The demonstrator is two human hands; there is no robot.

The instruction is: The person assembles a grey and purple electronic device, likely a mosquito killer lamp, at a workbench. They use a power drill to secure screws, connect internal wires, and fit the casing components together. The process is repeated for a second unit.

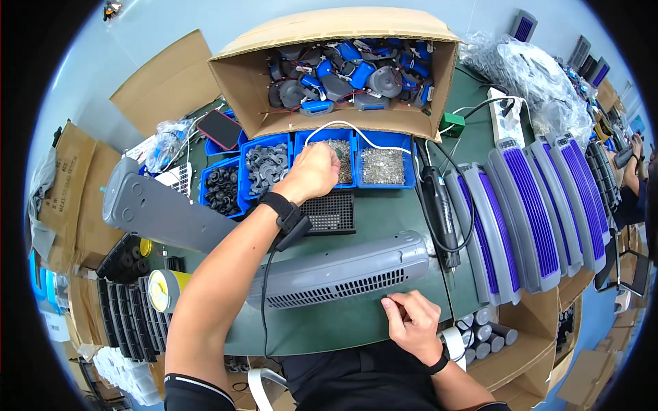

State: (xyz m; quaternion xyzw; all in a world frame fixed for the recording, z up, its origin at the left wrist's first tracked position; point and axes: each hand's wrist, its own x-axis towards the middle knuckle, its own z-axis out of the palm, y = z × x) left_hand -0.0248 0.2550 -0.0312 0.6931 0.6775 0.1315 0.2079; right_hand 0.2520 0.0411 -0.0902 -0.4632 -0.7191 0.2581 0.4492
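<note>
The left hand is over a blue bin of small metal parts; its fingers are bent, tips hidden, so a grasp cannot be confirmed. The right hand is just beside the grey slotted housing, fingers loosely curled; whether they enclose anything cannot be told. The housing lies crosswise on the green tabletop, apparently to suit both hands' reach. The electric screwdriver is near its right end, presumably for ready access.
</note>
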